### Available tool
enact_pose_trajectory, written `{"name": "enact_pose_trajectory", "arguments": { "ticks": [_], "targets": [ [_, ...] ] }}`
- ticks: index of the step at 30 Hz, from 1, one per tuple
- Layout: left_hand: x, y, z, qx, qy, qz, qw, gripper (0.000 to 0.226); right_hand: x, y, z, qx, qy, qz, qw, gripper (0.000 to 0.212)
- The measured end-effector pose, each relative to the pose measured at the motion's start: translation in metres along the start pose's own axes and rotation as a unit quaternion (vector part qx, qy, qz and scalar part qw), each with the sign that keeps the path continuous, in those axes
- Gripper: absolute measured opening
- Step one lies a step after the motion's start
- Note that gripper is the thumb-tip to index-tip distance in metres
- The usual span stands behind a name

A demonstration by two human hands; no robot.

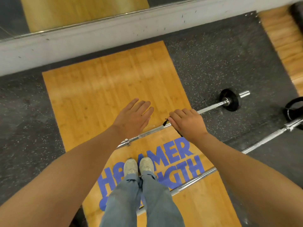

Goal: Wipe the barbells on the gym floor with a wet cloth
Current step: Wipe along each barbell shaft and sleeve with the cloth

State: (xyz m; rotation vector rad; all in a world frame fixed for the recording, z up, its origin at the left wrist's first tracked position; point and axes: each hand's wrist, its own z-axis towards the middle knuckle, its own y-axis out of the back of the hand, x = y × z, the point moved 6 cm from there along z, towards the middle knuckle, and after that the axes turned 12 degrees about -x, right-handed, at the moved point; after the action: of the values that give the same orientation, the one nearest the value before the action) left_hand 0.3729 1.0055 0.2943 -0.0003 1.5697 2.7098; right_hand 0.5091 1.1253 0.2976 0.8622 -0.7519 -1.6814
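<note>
Head view looks down on a chrome barbell (211, 108) lying across the middle of the frame, one small black plate (230, 99) near its right end. Its long axis runs from lower left up to the right. Right hand (188, 124) curls over the bar, gripping a dark cloth (165, 122) (only its edge peeks out). Left hand (135, 117) hovers flat, fingers straight. Blue letters on the wooden platform (106, 89) read "HAMMER" at lower centre.

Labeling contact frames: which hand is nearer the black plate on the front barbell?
Right. The right hand grips the front barbell partway toward the black plate. The left hand is open, farther along the bar away from the plate.
</note>
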Motion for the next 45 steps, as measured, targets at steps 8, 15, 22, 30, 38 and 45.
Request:
{"name": "enact_pose_trajectory", "arguments": {
  "ticks": [8,15,22,30,38,45],
  "targets": [
    [-0.004,-0.002,0.034,0.001,0.003,0.027,1.000,0.031,-0.027,-0.007,0.008,-0.008,-0.016,0.007,1.000,0.049],
    [-0.019,-0.031,0.045,0.035,0.037,0.066,0.996,0.033,-0.067,-0.037,-0.020,0.003,0.026,0.056,0.998,0.046],
    [-0.035,-0.094,0.040,0.080,0.120,0.092,0.985,0.034,-0.111,-0.079,-0.063,0.015,0.153,0.103,0.983,0.042],
    [-0.051,-0.188,-0.003,0.100,0.192,0.079,0.973,0.036,-0.120,-0.160,-0.126,0.030,0.155,0.123,0.980,0.046],
    [-0.054,-0.303,-0.097,0.136,0.237,0.060,0.960,0.037,-0.071,-0.277,-0.196,-0.021,0.164,0.162,0.973,0.040],
    [-0.072,-0.407,-0.173,0.167,0.281,0.050,0.944,0.040,-0.020,-0.365,-0.253,-0.023,0.199,0.235,0.951,0.051]
  ]
}}
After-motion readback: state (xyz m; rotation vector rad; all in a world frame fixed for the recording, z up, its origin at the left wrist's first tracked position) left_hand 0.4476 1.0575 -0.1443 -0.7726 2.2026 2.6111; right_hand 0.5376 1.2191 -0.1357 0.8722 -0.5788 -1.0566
